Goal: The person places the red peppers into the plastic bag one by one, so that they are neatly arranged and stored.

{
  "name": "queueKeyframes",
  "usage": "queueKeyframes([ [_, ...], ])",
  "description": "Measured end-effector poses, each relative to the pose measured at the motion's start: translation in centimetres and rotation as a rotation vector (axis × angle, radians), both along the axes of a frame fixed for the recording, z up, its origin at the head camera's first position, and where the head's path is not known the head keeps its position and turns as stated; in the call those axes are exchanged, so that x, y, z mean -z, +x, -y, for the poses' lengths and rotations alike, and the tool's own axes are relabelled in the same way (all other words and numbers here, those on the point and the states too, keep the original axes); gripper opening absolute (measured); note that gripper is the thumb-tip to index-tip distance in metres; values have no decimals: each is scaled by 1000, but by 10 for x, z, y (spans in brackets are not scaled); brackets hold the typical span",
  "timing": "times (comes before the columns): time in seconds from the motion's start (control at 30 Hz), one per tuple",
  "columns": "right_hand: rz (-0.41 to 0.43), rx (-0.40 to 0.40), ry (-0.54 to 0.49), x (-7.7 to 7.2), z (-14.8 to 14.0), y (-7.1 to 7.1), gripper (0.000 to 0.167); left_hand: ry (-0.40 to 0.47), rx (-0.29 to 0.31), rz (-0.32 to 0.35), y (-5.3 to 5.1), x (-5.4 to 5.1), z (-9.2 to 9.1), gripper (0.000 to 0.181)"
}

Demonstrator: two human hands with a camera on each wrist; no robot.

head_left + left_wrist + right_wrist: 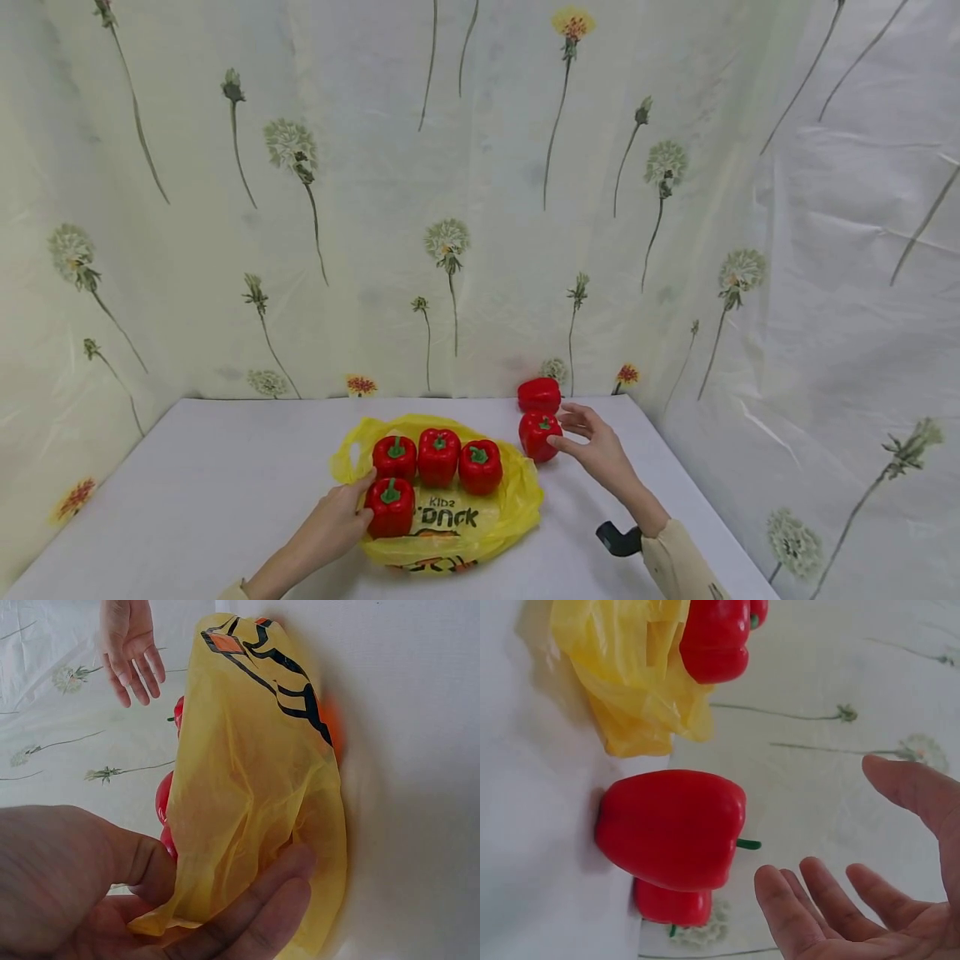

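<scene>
- Your left hand: fingers curled, pinching the rim of the yellow printed plastic bag.
- Four red bell peppers sit inside that rim.
- Your right hand: fingers spread, empty, beside an upright red bell pepper on the white worktop; a sideways red pepper behind.
</scene>
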State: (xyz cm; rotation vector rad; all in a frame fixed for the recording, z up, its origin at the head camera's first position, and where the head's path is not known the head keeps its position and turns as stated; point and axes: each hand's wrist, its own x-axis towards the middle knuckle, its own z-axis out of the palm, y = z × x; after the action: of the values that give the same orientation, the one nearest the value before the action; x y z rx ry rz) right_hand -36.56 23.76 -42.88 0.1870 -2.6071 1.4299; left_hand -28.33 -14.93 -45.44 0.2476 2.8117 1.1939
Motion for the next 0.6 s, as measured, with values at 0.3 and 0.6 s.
queueKeyframes([
  [0.3,12,48,10,15,-2,-15,68,4,2,12,0,2,-1,60],
  [0.6,36,74,-15,26,4,-27,74,6,6,20,-1,2,-2,60],
])
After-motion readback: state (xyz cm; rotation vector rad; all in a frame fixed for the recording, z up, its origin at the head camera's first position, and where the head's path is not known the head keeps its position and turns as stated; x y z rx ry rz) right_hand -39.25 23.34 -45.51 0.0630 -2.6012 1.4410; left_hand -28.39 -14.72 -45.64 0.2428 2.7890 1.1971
